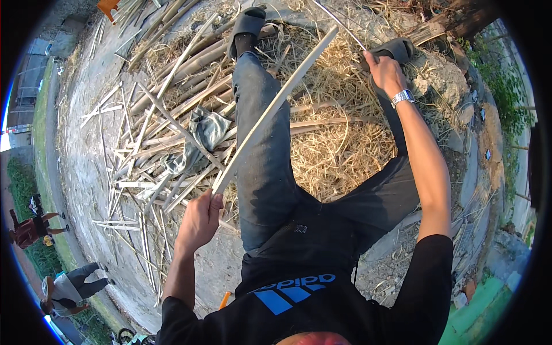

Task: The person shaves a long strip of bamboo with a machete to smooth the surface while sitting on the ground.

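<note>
My left hand (200,217) grips the near end of a long pale bamboo strip (276,106) that runs up and to the right across my left leg. My right hand (384,72), with a silver watch at the wrist, is stretched out beside my right foot and closed on a thin bamboo sliver (339,23) that reaches up and left out of view. I sit with both legs out in dark jeans and grey slippers (247,26).
A heap of split bamboo poles and strips (167,132) lies to the left, with a grey cloth (207,129) on it. Dry shavings (339,144) cover the ground between my legs. Rocks (445,80) sit at right. Two people (52,259) are at far left.
</note>
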`<state>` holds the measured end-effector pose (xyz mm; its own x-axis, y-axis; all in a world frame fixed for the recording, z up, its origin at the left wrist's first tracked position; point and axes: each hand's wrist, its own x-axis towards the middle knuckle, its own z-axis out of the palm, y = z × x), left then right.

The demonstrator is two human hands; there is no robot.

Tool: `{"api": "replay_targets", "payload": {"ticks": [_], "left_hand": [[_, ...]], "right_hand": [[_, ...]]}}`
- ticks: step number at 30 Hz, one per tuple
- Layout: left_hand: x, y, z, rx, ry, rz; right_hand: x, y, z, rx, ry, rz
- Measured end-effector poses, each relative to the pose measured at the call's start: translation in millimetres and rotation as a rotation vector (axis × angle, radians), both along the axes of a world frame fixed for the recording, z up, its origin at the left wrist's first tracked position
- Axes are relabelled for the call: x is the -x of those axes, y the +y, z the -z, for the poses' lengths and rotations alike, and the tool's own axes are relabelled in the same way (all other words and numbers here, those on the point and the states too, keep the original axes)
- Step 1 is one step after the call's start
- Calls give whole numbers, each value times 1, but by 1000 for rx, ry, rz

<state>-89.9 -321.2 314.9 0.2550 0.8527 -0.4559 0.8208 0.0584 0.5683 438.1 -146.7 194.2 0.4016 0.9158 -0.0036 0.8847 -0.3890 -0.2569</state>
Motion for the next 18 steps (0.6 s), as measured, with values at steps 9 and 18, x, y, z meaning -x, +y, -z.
{"api": "replay_targets", "payload": {"ticks": [9,18], "left_hand": [[8,15,17,144,-301,-107],[-31,58,18,368,-559,-349]], "right_hand": [[53,-69,-36,-183,735,231],[190,-135,-45,-442,1071,-185]]}}
